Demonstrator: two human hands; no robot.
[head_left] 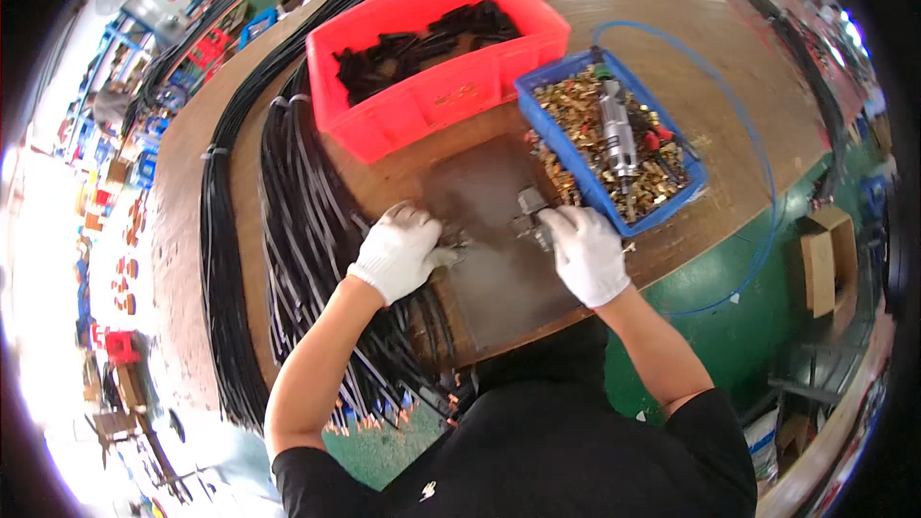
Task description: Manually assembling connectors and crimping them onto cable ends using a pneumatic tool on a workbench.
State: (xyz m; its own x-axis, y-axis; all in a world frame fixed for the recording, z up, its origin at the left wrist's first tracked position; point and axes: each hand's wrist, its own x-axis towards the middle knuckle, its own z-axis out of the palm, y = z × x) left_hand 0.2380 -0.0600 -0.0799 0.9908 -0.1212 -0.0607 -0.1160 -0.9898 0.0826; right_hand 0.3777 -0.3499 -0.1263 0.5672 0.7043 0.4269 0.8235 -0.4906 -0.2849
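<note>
My left hand (398,251), in a white knit glove, is over the left side of a dark metal plate (499,293) on the table. Its fingers are curled in, and a small greyish thing (459,246) shows blurred at the thumb and fingertips; I cannot tell its kind. My right hand (587,254), gloved the same way, has its fingers closed at a grey metal block (531,211) on the plate's right side. Beside my left hand lies a bundle of black cables (312,201) that hangs over the table's front edge.
A red bin (422,110) of black parts stands at the back. Right of it, a blue bin (662,216) holds brass fittings, with a silver air tool (616,129) on top. A blue hose (767,168) loops off the table's right edge. Another black cable bundle (221,259) runs along the left.
</note>
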